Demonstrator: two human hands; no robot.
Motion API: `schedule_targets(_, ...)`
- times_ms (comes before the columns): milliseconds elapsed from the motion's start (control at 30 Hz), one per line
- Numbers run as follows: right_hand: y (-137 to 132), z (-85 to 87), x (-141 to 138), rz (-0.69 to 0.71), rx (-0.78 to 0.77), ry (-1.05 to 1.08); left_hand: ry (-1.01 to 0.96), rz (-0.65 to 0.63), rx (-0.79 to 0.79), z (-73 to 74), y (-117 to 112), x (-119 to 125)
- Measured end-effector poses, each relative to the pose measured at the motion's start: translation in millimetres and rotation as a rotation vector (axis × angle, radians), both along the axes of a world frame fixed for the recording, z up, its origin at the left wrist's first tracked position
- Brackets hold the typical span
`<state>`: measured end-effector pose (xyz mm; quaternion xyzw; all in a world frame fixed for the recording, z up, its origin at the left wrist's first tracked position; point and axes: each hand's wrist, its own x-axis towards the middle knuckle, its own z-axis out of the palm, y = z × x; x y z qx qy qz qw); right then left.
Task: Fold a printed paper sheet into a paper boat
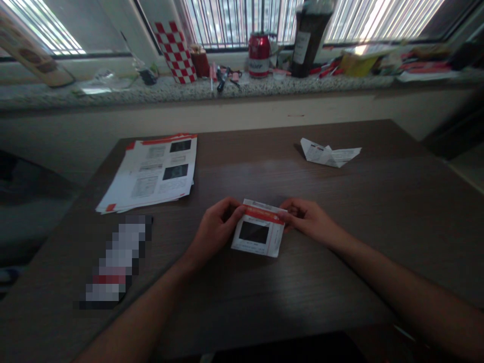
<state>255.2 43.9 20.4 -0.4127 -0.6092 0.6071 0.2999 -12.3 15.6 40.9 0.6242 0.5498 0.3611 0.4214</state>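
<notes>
A folded sheet of paper [259,229], white with an orange-red band and a dark printed rectangle, is held just above the table in front of me. My left hand [219,224] pinches its upper left edge, thumb on top and fingers behind. At the upper right corner, my right hand [304,217] grips it between thumb and curled fingers. The fingertips behind the paper are partly hidden. Farther back on the right sits a folded paper boat [328,154], apart from both hands.
A stack of printed sheets [151,174] lies at the table's back left, with a blurred-out phone-like object [117,262] nearer me. Behind the brown table [242,161], a granite windowsill [264,91] carries a red can [259,55], a dark bottle [307,43], a red-and-white checkered container [176,53] and clutter.
</notes>
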Motion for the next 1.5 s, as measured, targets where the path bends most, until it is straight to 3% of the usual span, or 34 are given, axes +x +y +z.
schedule_targets(267,-1.4,2.7,-0.7,0.031,-0.001,-0.024,0.053,0.002,0.055,-1.8,0.7,0.9)
schedule_targets(467,-3.5,2.5,-1.0,0.019,0.014,-0.014,-0.007,-0.048,0.004,-0.5,0.3,2.3)
schedule_targets(733,-4.9,5.3,-2.7,0.044,-0.004,0.010,-0.031,-0.003,0.048,-6.2,0.2,3.9)
schedule_targets(1267,-5.2,1.9,-1.3,0.077,-0.008,-0.013,0.146,0.031,0.174,-1.1,-0.6,3.3)
schedule_targets(1500,-2.1,-0.4,-1.0,0.009,0.056,-0.088,0.210,0.006,0.196,-9.4,3.0,-0.9)
